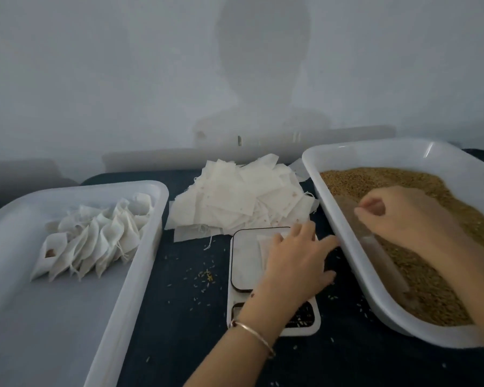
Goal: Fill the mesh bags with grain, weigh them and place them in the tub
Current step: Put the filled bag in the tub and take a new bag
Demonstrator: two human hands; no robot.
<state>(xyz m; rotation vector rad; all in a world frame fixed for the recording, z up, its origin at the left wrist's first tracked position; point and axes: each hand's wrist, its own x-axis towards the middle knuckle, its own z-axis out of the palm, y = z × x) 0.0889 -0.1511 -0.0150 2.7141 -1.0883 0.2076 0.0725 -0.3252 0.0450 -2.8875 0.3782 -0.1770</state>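
A small white scale point(243, 263) sits at the table's centre with a flat empty mesh bag point(266, 244) on its plate. My left hand point(296, 258) lies over that bag, fingers spread. My right hand point(403, 216) is inside the white grain tub point(347, 247) on the right, fingers curled and pinching at brown grain point(430, 280); what it holds is blurred. On the left, a white tub point(148, 247) holds a row of several filled mesh bags point(95, 244). A heap of empty mesh bags point(243, 196) lies behind the scale.
The table point(185, 325) is covered in dark cloth with loose grains point(206, 275) scattered left of the scale and in front of the grain tub. A pale wall rises close behind the table. A bangle circles my left wrist.
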